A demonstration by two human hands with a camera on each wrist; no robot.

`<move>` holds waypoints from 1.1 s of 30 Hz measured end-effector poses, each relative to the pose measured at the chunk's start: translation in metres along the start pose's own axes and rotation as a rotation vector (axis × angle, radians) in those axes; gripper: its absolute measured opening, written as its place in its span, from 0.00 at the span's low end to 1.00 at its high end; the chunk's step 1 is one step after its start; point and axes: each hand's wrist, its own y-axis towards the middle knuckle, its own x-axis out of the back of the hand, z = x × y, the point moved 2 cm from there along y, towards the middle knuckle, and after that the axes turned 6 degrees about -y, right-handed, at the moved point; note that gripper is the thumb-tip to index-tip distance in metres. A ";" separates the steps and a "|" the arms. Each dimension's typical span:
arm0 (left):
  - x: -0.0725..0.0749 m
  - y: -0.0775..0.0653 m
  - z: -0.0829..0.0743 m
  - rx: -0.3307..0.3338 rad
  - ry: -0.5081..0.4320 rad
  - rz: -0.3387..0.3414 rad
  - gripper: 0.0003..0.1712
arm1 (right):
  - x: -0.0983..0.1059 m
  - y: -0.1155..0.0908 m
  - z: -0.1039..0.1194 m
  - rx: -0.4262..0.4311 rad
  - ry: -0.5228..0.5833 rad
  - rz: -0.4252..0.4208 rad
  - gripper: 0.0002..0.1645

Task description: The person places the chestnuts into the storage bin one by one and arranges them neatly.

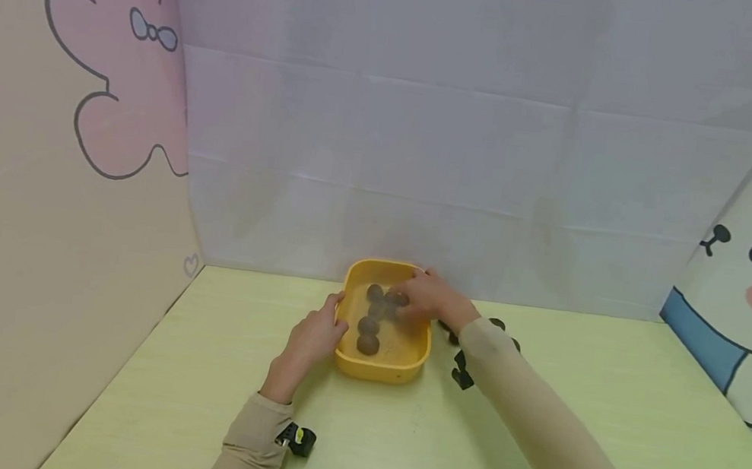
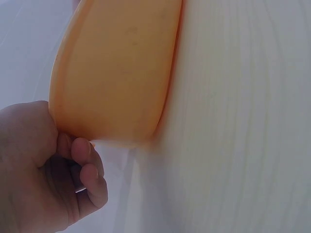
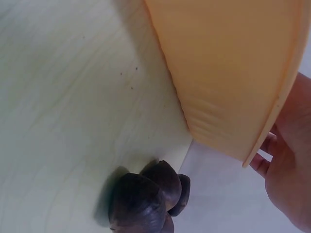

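left hand: grips the near-left rim of yellow tub, fingers curled at its outer wall.
right hand: inside the tub, over dark round pieces; grip cannot tell.
tub: on green table, near the white backdrop.
extra: more dark pieces on the table beside the tub.

I see a pale green, wood-grained tabletop. A yellow rounded plastic tub sits on it toward twelve o'clock, near the back edge. At the tub's three o'clock, just beside it, a small cluster of dark brown rounded shells lies on the surface.
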 end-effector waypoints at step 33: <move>0.001 0.000 0.001 0.013 -0.015 0.009 0.33 | 0.011 -0.025 -0.001 0.073 0.057 -0.263 0.10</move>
